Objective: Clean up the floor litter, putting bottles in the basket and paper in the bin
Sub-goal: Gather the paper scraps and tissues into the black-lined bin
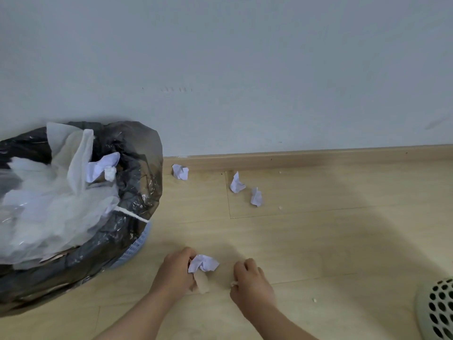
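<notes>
My left hand [175, 269] is low over the wooden floor, closed on a crumpled white paper ball [204, 263], with a brownish scrap [202, 283] under its fingers. My right hand [250, 278] is just to the right, fingers pinched on a tiny white scrap [234, 283]. The bin [137, 244], blue and lined with a black bag, stands at the left against the wall, full of white plastic and paper. Three more paper balls lie near the skirting: one [180, 171], another [236, 184], a third [256, 197]. The basket's perforated cream rim [438, 310] shows at bottom right.
A pale wall with a wooden skirting board [306, 157] runs along the back. Small white crumbs [314, 300] lie on the floor near my right hand. No bottles are in view.
</notes>
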A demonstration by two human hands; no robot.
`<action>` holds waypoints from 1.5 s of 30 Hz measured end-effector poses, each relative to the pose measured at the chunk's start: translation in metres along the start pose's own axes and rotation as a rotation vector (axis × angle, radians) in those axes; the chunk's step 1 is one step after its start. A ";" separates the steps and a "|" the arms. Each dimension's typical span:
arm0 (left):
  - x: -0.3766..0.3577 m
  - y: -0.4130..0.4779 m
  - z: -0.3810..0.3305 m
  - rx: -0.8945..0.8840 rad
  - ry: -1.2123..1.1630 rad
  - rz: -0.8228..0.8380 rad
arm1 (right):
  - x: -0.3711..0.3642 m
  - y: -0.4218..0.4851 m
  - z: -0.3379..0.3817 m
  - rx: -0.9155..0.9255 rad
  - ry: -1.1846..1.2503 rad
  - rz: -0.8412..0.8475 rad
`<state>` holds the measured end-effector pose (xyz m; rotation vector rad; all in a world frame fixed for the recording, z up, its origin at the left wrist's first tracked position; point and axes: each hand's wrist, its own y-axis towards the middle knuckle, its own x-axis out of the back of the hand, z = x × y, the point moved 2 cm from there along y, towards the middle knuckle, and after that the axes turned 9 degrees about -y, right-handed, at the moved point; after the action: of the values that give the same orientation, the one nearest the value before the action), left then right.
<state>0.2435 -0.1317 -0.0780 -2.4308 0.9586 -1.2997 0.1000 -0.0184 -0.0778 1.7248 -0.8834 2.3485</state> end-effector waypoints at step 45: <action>0.208 -0.071 -0.124 -0.265 -0.058 -0.861 | 0.209 0.009 0.145 -0.022 1.253 -0.047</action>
<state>0.2572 -0.1976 0.1644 -3.2338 0.0104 -1.3524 0.1443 -0.1520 0.1348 0.0342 -0.5544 2.6156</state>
